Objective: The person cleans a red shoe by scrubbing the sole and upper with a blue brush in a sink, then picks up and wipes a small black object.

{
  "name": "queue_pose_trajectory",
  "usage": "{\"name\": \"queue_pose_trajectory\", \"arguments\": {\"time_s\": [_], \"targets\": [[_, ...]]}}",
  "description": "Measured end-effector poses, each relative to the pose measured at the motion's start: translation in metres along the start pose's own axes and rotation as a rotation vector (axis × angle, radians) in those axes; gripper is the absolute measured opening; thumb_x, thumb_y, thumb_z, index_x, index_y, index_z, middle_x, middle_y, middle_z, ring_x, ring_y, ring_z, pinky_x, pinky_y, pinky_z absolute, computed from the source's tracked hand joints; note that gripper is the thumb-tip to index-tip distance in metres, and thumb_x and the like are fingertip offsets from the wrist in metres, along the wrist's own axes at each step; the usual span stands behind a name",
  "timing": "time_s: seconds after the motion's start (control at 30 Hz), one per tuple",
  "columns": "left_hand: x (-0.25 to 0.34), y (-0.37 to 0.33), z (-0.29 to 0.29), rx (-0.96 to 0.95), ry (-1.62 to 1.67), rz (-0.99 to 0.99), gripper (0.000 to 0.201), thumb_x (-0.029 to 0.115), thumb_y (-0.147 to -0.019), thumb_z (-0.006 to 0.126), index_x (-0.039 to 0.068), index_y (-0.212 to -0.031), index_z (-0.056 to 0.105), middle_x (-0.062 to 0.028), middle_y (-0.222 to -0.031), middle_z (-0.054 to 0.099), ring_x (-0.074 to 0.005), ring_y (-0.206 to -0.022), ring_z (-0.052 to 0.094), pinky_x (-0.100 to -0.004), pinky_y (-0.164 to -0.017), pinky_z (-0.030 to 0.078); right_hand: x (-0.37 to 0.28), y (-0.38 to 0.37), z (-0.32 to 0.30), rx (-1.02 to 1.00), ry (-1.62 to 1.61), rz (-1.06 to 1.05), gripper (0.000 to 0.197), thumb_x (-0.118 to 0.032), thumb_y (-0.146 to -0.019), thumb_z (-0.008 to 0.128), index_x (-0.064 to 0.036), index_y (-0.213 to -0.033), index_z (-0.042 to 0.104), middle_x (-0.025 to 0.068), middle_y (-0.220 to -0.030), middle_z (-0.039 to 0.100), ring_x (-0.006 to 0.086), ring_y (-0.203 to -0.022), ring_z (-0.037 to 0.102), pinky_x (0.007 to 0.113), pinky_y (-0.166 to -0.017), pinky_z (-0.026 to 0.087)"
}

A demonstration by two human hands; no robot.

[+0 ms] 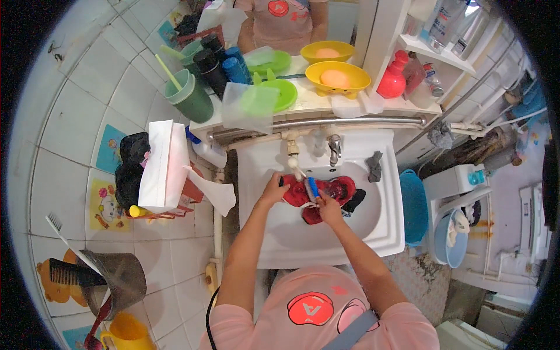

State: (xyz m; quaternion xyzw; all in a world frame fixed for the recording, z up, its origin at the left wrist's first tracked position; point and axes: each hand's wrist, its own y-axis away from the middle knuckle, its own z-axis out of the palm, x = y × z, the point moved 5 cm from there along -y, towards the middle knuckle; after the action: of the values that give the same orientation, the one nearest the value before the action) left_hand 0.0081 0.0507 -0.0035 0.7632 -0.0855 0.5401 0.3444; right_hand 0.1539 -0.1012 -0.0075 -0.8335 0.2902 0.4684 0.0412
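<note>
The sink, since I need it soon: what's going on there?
A person's left hand holds one end of a red item, possibly a shoe, in the white sink. The right hand holds what looks like a blue brush over it. A dark item lies beside them; a grey cloth lies near the right rim.

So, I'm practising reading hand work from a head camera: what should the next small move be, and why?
Probably a short stroke of the blue brush across what looks like a red shoe: the right hand already holds the brush over it, and the left hand grips its left end, which should steady it in the sink.
</note>
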Motion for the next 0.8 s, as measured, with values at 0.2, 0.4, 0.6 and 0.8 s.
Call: {"name": "queue_pose_trajectory", "arguments": {"time_s": [0.2, 0.4, 0.6, 0.8], "targets": [[-0.016, -0.003, -0.01, -0.003, -0.031, 0.14, 0.039, 0.001, -0.071, 0.058, 0.007, -0.106, 0.041, -0.0105, -0.097, 0.052, -0.022, -0.085, 0.054, -0.0331, -0.062, 0.049, -0.019, -0.003, 0.0, 0.054, 0.047, -0.196, 0.032, -0.02, -0.084, 0.051, -0.0074, -0.114, 0.053, 0.0214, -0.093, 0.058, 0.0334, -0.084, 0.058, 0.035, -0.072, 0.045], [-0.003, 0.005, -0.004, 0.073, -0.19, 0.275, 0.041, -0.001, -0.068, 0.059, 0.006, -0.104, 0.041, -0.0126, -0.094, 0.053, -0.024, -0.089, 0.052, -0.0327, -0.079, 0.042, -0.016, -0.005, 0.013, 0.06, 0.106, -0.033, 0.033, -0.018, -0.083, 0.048, -0.0091, -0.114, 0.052, 0.0214, -0.082, 0.059, 0.0359, -0.076, 0.058, 0.042, -0.066, 0.045], [-0.008, 0.0, -0.004, 0.036, -0.223, 0.2, 0.041, -0.002, -0.068, 0.058, 0.005, -0.104, 0.04, -0.0157, -0.094, 0.051, -0.0285, -0.09, 0.052, -0.0343, -0.08, 0.04, 0.0, -0.006, 0.011, 0.098, 0.085, -0.115, 0.033, -0.02, -0.084, 0.049, -0.0065, -0.114, 0.052, 0.0223, -0.081, 0.058, 0.038, -0.072, 0.057, 0.043, -0.063, 0.045], [-0.011, -0.002, -0.006, 0.043, -0.24, 0.14, 0.042, -0.002, -0.067, 0.059, 0.005, -0.104, 0.04, -0.0158, -0.095, 0.051, -0.0294, -0.092, 0.051, -0.0349, -0.081, 0.04, -0.021, 0.01, 0.02, 0.106, 0.047, -0.173, 0.033, -0.019, -0.085, 0.047, -0.0071, -0.115, 0.051, 0.0241, -0.082, 0.058, 0.0396, -0.073, 0.057, 0.044, -0.063, 0.044]]}}
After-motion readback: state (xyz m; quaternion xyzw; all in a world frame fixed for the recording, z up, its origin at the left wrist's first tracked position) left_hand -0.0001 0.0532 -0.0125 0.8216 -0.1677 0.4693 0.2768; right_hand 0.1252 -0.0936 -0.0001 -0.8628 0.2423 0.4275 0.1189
